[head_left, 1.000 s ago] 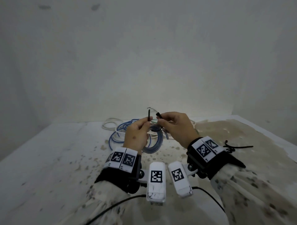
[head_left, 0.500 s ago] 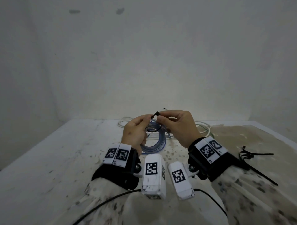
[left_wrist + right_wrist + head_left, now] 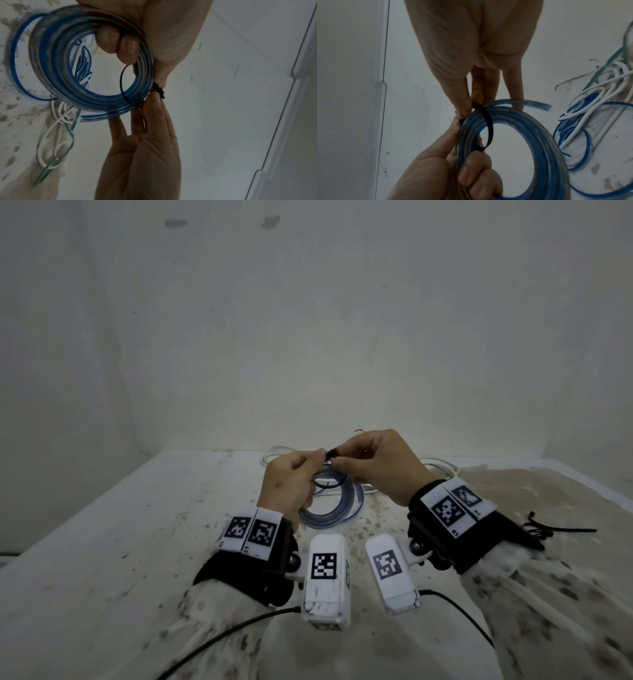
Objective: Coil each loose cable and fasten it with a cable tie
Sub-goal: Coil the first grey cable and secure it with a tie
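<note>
Left hand [image 3: 291, 487] grips the blue coil [image 3: 330, 508], held above the table [image 3: 102, 542]. Right hand [image 3: 376, 467] pinches the black tie [image 3: 485, 121] at the coil's 12 o'clock. Advice: hold the turns bunched and draw the tail straight through.

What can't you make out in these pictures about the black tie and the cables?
- Cable tie head: head and wrist views, pinched between the fingertips of the left hand and right hand, so whether it is locked is hidden.
- Blue coil: right wrist view, blurred, lower part cut off by the frame edge.
- Loose cables: head view, mostly hidden behind both hands.
</note>
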